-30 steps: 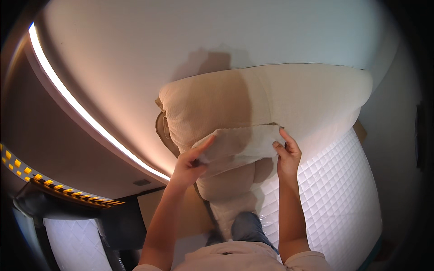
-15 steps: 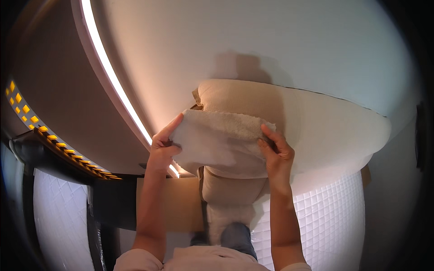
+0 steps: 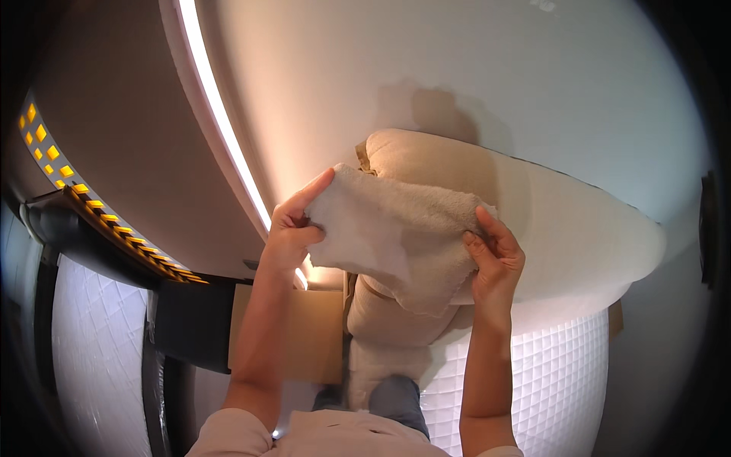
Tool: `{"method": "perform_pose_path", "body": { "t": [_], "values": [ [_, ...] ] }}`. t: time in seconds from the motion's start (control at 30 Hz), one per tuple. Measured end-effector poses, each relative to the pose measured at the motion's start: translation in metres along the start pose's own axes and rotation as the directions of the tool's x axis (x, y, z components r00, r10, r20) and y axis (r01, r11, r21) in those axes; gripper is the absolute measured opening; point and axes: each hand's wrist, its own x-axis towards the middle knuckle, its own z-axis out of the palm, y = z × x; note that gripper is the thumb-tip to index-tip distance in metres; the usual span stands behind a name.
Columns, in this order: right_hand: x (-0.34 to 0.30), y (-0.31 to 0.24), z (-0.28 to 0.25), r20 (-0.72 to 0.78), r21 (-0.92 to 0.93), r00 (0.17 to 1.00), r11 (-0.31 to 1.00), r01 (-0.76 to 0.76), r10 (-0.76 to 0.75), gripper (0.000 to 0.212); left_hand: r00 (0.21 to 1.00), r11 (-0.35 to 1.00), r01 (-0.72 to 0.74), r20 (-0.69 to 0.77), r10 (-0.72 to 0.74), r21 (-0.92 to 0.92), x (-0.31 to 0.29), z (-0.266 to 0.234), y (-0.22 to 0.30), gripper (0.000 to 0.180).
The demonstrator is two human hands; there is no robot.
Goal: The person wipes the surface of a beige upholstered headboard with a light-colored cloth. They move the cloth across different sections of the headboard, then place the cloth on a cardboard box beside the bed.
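Note:
A pale, fluffy cloth (image 3: 403,228) is stretched between my two hands, its near edge hanging down. My left hand (image 3: 293,225) pinches its left edge, with the index finger lying along the upper left corner. On the other side, my right hand (image 3: 495,247) grips the right edge between thumb and fingers. The cloth is held in front of a beige sofa's backrest cushion (image 3: 563,198) and covers part of it. Whether the cloth touches the cushion I cannot tell.
Below the cloth is a beige padded armrest (image 3: 381,320). White quilted wrapping (image 3: 533,388) lies to the right of my legs. A cardboard-coloured panel (image 3: 304,343) and a black box-like piece (image 3: 194,324) stand at left. A bright light strip (image 3: 221,114) runs along the pale wall (image 3: 533,76).
My view has turned slightly, so the scene sits tilted. The cloth now slopes down to the right, its lower right part hanging lower. Both hands keep their hold.

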Motion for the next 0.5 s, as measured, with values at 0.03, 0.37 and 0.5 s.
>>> {"method": "perform_pose_path", "body": {
  "t": [0.03, 0.37, 0.5],
  "values": [
    [-0.001, 0.003, -0.004, -0.012, 0.019, 0.999, 0.999, -0.029, 0.030, 0.031, 1.000, 1.000, -0.013, 0.008, 0.013, -0.004, 0.002, 0.001, 0.002, 0.083],
    [-0.075, 0.055, -0.083, 0.099, 0.007, 0.968, 0.972, -0.233, 0.231, 0.033, 0.960, 0.990, 0.082, 0.257, -0.108, 0.112, -0.052, 0.003, -0.021, 0.079],
    [-0.056, 0.050, -0.102, -0.048, 0.224, 0.997, 0.974, -0.043, 0.055, 0.035, 0.951, 0.978, 0.068, 0.284, -0.124, 0.199, -0.023, 0.044, -0.011, 0.078]
  ]
}}
